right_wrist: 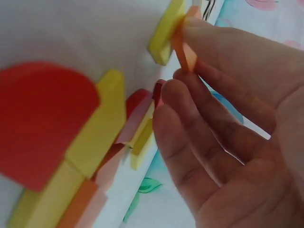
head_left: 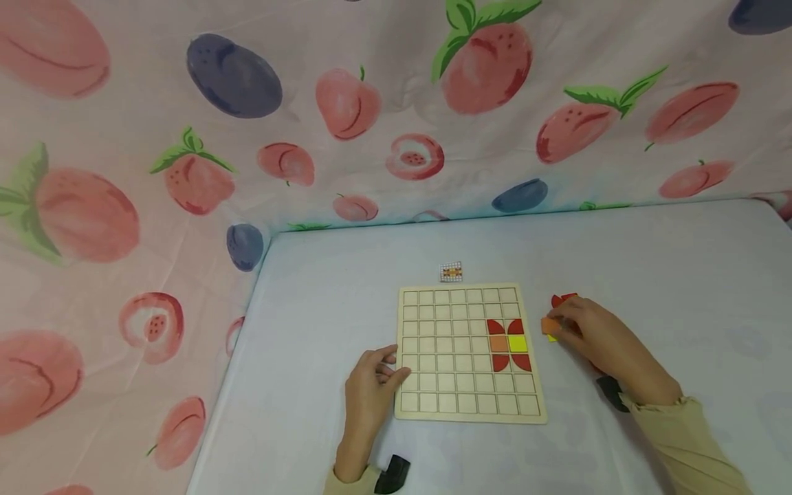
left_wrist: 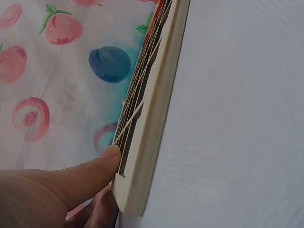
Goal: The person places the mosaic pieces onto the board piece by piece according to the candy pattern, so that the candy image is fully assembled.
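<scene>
A square wooden grid board [head_left: 445, 382] lies on the white tabletop. My left hand [head_left: 367, 383] holds its left edge, the thumb [left_wrist: 107, 159] over the rim and the other fingers partly hidden. Toward the board's right side, several red curved pieces [head_left: 517, 326] surround an orange square [head_left: 498, 344] and a yellow square [head_left: 518, 344]. Just right of the board, my right hand [head_left: 600, 337] pinches an orange block [right_wrist: 186, 54] between thumb and fingertips. Close beside it, in the right wrist view, is a yellow block [right_wrist: 165, 33].
Loose red pieces [head_left: 564, 298] lie beyond my right fingers. Up close, the right wrist view has a large red rounded piece [right_wrist: 42, 121] and more yellow and orange blocks. A small pattern card [head_left: 451, 272] lies behind the board. Fruit-printed cloth [head_left: 371, 158] hangs behind and left.
</scene>
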A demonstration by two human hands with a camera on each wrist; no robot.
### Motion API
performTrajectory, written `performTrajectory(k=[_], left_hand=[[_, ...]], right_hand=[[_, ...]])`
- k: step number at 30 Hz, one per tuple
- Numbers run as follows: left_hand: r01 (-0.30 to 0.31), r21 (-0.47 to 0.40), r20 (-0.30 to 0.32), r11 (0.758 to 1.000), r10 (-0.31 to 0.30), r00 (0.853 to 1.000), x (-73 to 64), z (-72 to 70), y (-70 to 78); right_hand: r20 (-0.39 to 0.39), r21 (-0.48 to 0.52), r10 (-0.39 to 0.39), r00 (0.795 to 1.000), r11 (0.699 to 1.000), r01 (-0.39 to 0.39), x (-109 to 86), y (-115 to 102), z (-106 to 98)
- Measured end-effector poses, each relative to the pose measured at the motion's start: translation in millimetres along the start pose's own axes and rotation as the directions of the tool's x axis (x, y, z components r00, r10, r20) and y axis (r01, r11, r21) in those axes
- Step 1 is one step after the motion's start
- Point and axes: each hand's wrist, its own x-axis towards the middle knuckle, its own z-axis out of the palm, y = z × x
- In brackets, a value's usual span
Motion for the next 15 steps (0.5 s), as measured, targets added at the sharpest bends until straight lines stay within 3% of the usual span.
performTrajectory(k=[8, 15], left_hand=[[0.007, -0.002, 0.008, 1.000, -0.007, 1.000, -0.7, -0.1, 0.0], [0.008, -0.010, 0.009, 1.000, -0.008, 1.000, -0.7, -0.2, 0.1]], right_hand=[[-0.021, 0.082, 0.044, 0.999, 0.996, -0.042, 5.5, -15.2, -6.4], [-0.005, 0.125, 0.008, 1.000, 0.992, -0.007, 10.6, -31.8, -4.8]])
